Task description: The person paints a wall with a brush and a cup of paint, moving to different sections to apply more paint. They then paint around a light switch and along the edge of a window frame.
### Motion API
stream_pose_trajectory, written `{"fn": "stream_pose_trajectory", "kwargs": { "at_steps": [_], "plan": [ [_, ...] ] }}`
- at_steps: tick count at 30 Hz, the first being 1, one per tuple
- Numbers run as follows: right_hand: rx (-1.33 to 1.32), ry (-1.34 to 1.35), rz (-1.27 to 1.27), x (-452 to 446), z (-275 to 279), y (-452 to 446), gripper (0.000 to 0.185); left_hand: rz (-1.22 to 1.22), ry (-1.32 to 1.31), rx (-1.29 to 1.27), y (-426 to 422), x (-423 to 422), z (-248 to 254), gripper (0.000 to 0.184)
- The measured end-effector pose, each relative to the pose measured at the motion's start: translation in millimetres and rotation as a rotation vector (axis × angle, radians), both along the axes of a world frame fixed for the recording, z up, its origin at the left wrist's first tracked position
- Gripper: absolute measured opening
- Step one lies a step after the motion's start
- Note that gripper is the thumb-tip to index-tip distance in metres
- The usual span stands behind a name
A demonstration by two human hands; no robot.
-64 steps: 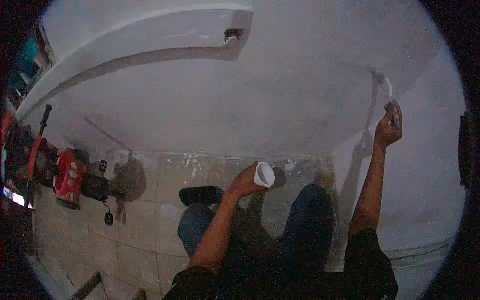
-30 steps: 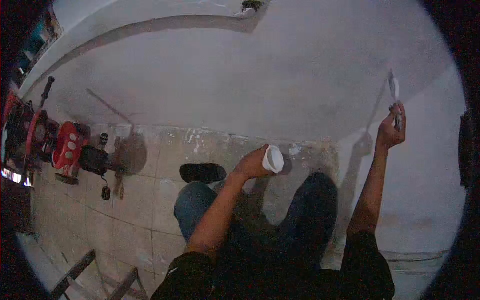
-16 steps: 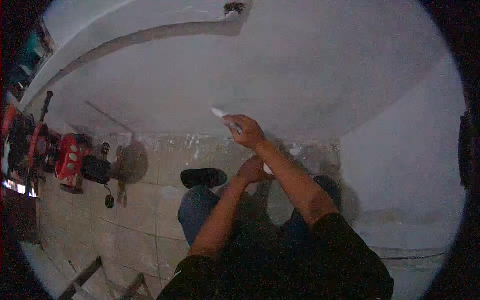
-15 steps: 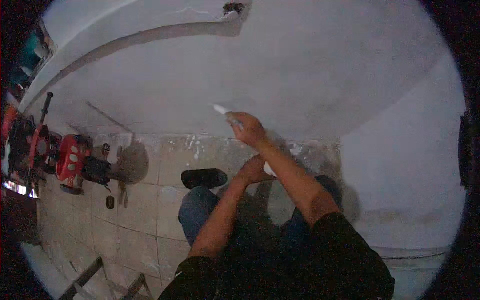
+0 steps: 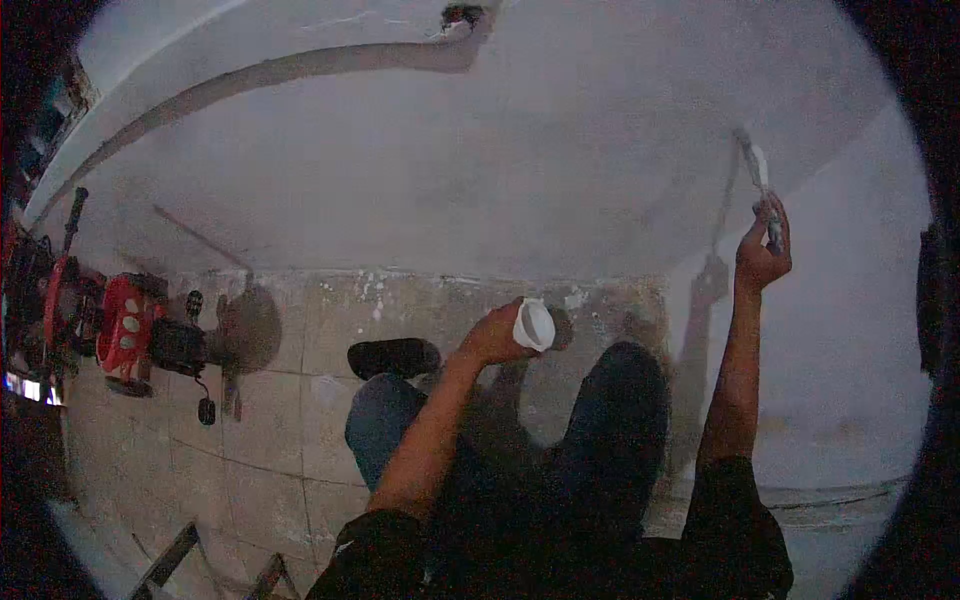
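My left hand (image 5: 492, 336) is wrapped round a small white cup (image 5: 537, 325), held above the floor between my knees. The cup's mouth faces up towards me; what is inside is hard to make out. Out to the right, my right hand (image 5: 764, 255) grips a slim putty knife (image 5: 760, 168) by its handle. White material shows along its blade, which points up beside the grey wall (image 5: 580, 170), near the corner with the paler wall (image 5: 830, 310). Whether the tip touches the wall, I cannot tell.
On the left of the tiled floor (image 5: 260, 420) stands a red ride-on toy (image 5: 128, 320) with black pedals. A dark shoe (image 5: 393, 357) is by my left knee. Dark metal legs (image 5: 172, 560) show at bottom left. White spatters mark the floor along the wall.
My right hand has swung with the putty knife from the middle of the wall far to the right, near the corner. The cup in my left hand is now uncovered to view.
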State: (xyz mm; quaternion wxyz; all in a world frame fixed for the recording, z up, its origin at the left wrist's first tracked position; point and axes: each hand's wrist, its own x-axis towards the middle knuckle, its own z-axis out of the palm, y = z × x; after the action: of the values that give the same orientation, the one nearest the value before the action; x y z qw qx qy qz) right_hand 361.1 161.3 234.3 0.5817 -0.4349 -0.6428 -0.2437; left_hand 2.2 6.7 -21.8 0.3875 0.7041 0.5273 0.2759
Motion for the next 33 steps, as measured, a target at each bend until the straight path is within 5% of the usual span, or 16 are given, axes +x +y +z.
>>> {"fn": "stream_pose_trajectory", "kwargs": {
  "at_steps": [5, 6, 11, 13, 15, 17, 21, 24, 29, 33],
  "plan": [
    [0.031, -0.195, 0.05, -63, -49, -11, 0.024, 0.029, 0.029, -0.06, -8, 6, 20, 0.108],
    [0.04, -0.08, 0.28, -93, -80, -7, 0.025, 0.027, 0.032, -0.062, -8, 8, 23, 0.108],
    [-0.493, -0.157, 0.797, -259, -182, -50, 0.034, -0.009, -0.135, -0.119, -14, 8, 45, 0.104],
    [-0.63, -0.204, 0.904, -307, -220, -50, 0.032, -0.019, -0.099, 0.013, -9, 9, -4, 0.104],
    [-0.654, -0.201, 0.87, -322, -215, -52, 0.03, -0.029, -0.061, 0.157, -8, 9, -13, 0.104],
    [-0.687, -0.2, 0.833, -318, -202, -45, 0.028, -0.043, -0.085, -0.058, -12, 6, 11, 0.11],
    [-0.604, -0.219, 0.705, -221, -155, -16, 0.029, 0.036, 0.006, 0.095, -10, 4, -19, 0.114],
    [-0.399, -0.277, 0.465, -129, -99, -14, 0.027, 0.009, 0.005, -0.087, -2, -5, -16, 0.115],
    [-0.113, 0.089, 0.043, 5, -25, 3, 0.02, 0.005, -0.082, -0.022, -7, -9, -12, 0.12],
    [-0.008, 0.236, -0.01, 5, -9, -2, 0.019, -0.001, -0.103, -0.128, -4, -7, 3, 0.121]
  ]
}}
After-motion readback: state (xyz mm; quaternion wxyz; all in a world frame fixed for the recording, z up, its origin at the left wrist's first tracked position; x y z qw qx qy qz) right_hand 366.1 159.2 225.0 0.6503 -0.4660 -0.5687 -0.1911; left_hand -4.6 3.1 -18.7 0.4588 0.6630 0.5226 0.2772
